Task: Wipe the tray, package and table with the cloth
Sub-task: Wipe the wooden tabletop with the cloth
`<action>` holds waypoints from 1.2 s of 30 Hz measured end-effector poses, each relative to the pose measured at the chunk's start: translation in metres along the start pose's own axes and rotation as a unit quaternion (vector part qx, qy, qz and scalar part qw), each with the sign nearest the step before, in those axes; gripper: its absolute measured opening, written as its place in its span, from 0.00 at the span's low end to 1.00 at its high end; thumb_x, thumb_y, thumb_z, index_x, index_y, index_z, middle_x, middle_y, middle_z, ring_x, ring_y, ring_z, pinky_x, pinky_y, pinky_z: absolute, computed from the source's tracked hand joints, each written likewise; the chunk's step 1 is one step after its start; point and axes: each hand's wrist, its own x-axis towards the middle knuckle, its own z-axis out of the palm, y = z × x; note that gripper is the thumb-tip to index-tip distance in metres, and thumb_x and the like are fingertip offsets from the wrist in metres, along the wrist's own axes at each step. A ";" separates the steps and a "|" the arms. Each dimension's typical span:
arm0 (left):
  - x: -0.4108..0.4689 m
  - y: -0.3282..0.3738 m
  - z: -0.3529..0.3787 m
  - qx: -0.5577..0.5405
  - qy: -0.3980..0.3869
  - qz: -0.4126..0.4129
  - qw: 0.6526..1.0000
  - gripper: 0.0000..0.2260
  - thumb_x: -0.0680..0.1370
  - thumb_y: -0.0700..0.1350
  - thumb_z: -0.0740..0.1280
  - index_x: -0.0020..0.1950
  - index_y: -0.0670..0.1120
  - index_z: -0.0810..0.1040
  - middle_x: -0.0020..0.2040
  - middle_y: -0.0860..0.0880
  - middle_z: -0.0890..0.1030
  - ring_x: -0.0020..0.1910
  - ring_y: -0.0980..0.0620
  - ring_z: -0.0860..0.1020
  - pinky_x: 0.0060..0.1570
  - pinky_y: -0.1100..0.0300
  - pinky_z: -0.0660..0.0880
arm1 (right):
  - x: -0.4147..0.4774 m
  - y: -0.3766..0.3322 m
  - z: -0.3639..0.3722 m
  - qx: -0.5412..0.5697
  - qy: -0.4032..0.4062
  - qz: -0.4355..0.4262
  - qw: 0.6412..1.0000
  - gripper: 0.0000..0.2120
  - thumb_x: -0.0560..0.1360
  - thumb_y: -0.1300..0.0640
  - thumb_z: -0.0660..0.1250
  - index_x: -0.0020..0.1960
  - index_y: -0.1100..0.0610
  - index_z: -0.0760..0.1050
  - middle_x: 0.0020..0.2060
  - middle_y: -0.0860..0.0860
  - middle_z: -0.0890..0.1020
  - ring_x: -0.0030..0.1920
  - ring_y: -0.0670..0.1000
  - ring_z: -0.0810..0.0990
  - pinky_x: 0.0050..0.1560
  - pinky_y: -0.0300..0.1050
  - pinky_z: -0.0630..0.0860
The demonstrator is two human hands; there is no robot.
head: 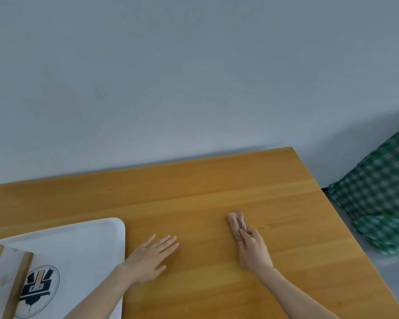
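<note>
A folded pink cloth (238, 223) lies on the wooden table (194, 192), right of centre. My right hand (253, 249) presses its near end flat against the table, fingers stretched out over it. My left hand (150, 259) rests palm down on the bare wood with its fingers spread, just right of the white tray (97, 236). The tray sits at the table's left front and has a round dark logo printed on it. A brown and white package (5, 275) lies on the tray's left part, cut off by the frame edge.
A plain grey-white wall stands behind the table's far edge. Off the table's right side there is green and white checked fabric (382, 194). The table's right edge runs diagonally towards the lower right corner.
</note>
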 end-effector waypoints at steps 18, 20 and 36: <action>-0.008 -0.071 0.051 -0.016 0.104 -0.247 0.963 0.33 0.61 0.48 0.76 0.64 0.40 0.74 0.65 0.41 0.76 0.64 0.45 0.68 0.59 0.50 0.61 | 0.034 -0.047 0.043 -0.200 0.052 -0.270 0.940 0.22 0.60 0.63 0.71 0.54 0.58 0.81 0.43 0.55 0.77 0.43 0.57 0.72 0.35 0.46 0.79; -0.007 -0.070 0.055 -0.019 0.119 -0.250 0.961 0.28 0.67 0.49 0.65 0.66 0.41 0.68 0.66 0.41 0.73 0.64 0.45 0.67 0.59 0.49 0.61 | 0.046 -0.023 0.031 -0.219 0.055 -0.258 0.939 0.18 0.66 0.60 0.64 0.55 0.57 0.80 0.43 0.55 0.78 0.40 0.56 0.77 0.35 0.46 0.79; -0.001 -0.081 0.079 -0.088 0.184 -0.311 0.928 0.37 0.64 0.44 0.76 0.68 0.31 0.68 0.68 0.36 0.71 0.68 0.43 0.70 0.50 0.52 0.77 | 0.151 -0.047 0.022 -0.139 0.032 -0.103 0.984 0.31 0.67 0.69 0.53 0.71 0.65 0.64 0.71 0.64 0.65 0.70 0.61 0.66 0.57 0.47 0.61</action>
